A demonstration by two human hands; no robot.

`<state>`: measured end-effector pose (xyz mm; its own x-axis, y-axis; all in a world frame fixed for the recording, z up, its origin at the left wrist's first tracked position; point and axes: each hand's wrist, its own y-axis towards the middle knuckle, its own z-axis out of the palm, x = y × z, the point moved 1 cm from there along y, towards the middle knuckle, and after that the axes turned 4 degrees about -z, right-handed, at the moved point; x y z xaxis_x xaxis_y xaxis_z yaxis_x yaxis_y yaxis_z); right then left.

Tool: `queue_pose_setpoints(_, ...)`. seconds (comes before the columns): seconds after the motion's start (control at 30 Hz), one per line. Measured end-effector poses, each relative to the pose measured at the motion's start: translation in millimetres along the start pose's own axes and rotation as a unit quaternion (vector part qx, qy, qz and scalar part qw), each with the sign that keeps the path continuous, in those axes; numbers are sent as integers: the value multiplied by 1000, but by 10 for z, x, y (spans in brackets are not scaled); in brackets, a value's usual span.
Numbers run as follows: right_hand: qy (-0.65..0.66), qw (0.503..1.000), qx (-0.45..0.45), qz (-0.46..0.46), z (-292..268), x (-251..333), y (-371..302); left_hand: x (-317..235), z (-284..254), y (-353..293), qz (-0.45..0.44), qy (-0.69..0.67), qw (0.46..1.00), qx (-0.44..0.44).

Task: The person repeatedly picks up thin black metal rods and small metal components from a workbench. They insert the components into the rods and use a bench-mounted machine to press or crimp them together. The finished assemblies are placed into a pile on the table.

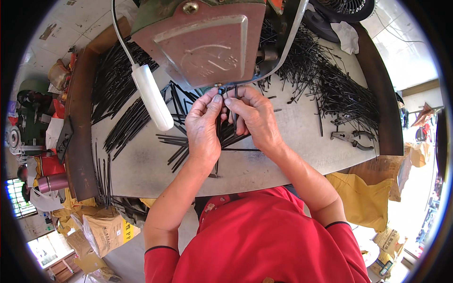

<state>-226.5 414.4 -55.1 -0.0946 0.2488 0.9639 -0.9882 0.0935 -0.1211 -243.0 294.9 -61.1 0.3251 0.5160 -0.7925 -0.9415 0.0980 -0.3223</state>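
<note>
Both my hands are raised together just under the front of a machine with a worn reddish-brown metal cover (203, 49). My left hand (204, 125) pinches a thin black rod between thumb and fingers, its upper end close beneath the machine. Beside it, my right hand (257, 118) is closed with a second black rod (235, 111) upright between its fingers. The fingertips nearly touch, and a small blue part shows between them. What exactly the tips grip there is partly hidden. Below the hands, several loose black rods (174, 140) lie fanned out on the metal tabletop (283, 165).
A white lamp (153, 96) hangs left of the machine. Black rods (125, 127) lie bundled at left; a tangled heap of black rods with knobbed ends (347, 92) fills the right. Pliers (353, 138) rest near the right raised edge (384, 108). A black fan (342, 7) stands behind.
</note>
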Motion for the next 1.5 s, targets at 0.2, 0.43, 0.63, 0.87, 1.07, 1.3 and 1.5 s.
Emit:
queue_pose_setpoints(0.2, -76, 996, -49, -17, 81, 23, -52, 28, 0, -12, -6, -5, 1000, -9)
queue_pose_setpoints(0.43, -96, 993, -52, -33, 81, 44, -49, 30, -5, 2, -6, -13, 1000, 0)
queue_pose_setpoints(0.63, -109, 992, -51, -36, 68, 39, -29, 61, -41, 8, -9, -12, 1000, 11)
queue_pose_setpoints(0.87, -156, 986, 61, 7, -99, 194, 198, -176, -60, 104, -64, 92, 993, 37)
queue_pose_setpoints(1.07, 41, 991, 58, 112, -149, 58, 193, -296, -142, 170, -118, 146, 981, 44)
queue_pose_setpoints(1.3, 52, 988, 75, 126, -182, 131, 178, -239, -159, 38, -110, 128, 984, 61)
queue_pose_setpoints(1.5, -8, 993, 92, 70, -99, 115, 75, -184, -195, -357, -159, 89, 978, 106)
